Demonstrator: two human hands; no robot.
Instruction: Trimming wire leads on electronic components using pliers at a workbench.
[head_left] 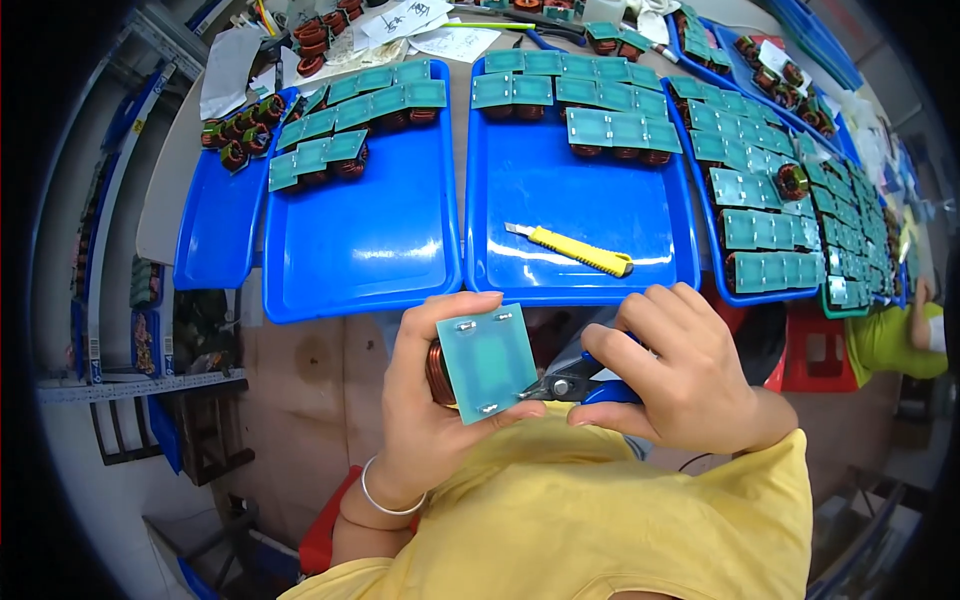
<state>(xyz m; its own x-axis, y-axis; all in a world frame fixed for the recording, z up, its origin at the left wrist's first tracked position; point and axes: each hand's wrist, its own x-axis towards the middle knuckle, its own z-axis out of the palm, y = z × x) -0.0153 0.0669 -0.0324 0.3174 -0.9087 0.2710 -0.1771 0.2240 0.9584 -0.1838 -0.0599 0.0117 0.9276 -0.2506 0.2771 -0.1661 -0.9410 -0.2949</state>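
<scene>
While pliers [563, 387] reach green board [488, 362] | cutter [580, 252] occupies blue tray [530, 185]

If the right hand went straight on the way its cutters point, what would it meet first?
Likely the lower-right corner of the green board in the left hand; the cutters in the right hand end about there, contact unclear.

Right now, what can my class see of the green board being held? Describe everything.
The green board is a thin, squarish, slightly translucent plate, plastic-looking, tilted with one face toward the camera. Shiny metal pins poke out near its two upper corners and lower edge. A copper-brown coil shows behind its left side. The left hand holds it; the cutters reach its lower right corner.
</scene>
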